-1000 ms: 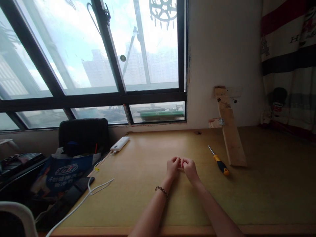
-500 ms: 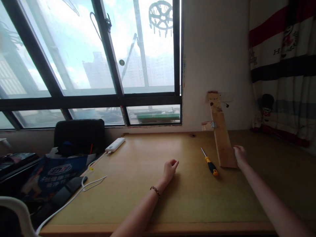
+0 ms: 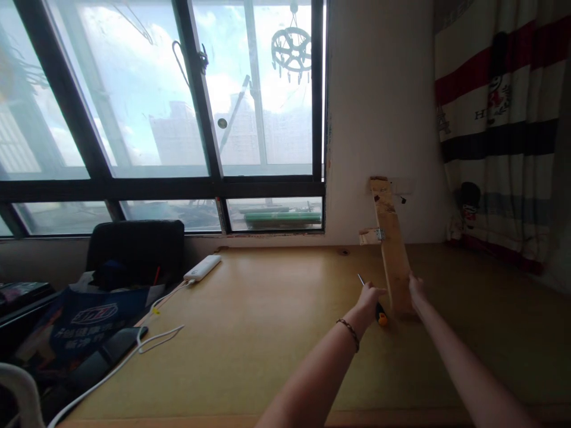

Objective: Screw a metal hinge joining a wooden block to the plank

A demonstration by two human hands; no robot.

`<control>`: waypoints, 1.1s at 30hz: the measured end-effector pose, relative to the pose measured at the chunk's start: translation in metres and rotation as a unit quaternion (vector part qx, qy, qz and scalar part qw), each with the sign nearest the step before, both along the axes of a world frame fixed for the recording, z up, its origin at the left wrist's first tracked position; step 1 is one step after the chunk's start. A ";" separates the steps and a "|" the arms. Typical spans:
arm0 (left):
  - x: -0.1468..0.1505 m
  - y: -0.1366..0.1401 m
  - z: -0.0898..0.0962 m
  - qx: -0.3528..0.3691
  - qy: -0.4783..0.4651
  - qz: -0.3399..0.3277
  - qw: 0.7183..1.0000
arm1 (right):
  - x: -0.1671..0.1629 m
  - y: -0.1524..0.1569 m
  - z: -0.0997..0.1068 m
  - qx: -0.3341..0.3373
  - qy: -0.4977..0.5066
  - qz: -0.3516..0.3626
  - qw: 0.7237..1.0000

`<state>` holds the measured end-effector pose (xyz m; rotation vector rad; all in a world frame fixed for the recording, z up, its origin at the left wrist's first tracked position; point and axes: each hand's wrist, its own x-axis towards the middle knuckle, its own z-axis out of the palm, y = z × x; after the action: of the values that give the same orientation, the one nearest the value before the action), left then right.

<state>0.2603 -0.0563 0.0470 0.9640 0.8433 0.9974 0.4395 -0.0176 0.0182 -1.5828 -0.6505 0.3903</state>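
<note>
A long wooden board (image 3: 396, 267) rises from the tabletop on the right, its top end overlapping the wall in my view. A metal hinge (image 3: 380, 233) joins a small wood piece (image 3: 368, 236) to its left side. My right hand (image 3: 416, 290) is closed on the board's lower right edge. My left hand (image 3: 368, 299) is over a screwdriver and hides its middle, a finger stretching toward the board's left edge. The screwdriver's yellow-and-black handle (image 3: 381, 315) shows below that hand, and its shaft above. Whether the left fingers grip the screwdriver is hidden.
A white power bank (image 3: 203, 268) with a white cable (image 3: 160, 337) lies at the table's left edge. Beyond that edge are a black chair (image 3: 136, 241) and a blue bag (image 3: 93, 318). A window (image 3: 263, 131) and a curtain (image 3: 499, 154) stand behind the table (image 3: 250, 339).
My left hand has moved right, from bare table to over the screwdriver. My right hand has gone from beside the board's lower edge to a grip on it. The view has shifted slightly.
</note>
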 end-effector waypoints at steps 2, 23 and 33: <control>0.004 -0.004 0.000 -0.009 -0.012 -0.029 0.999 | -0.005 -0.006 -0.003 -0.023 0.028 -0.005 0.999; -0.175 -0.065 0.007 0.126 0.055 -0.038 0.990 | -0.199 -0.128 -0.001 0.009 0.241 0.199 0.950; -0.242 -0.052 -0.023 0.045 -0.085 -0.056 0.994 | -0.273 -0.089 -0.015 -0.048 0.200 0.292 0.934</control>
<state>0.0187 -0.1081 0.0238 0.9768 0.6009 1.0122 0.1663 -0.1068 0.0028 -1.3158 -0.7805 1.1709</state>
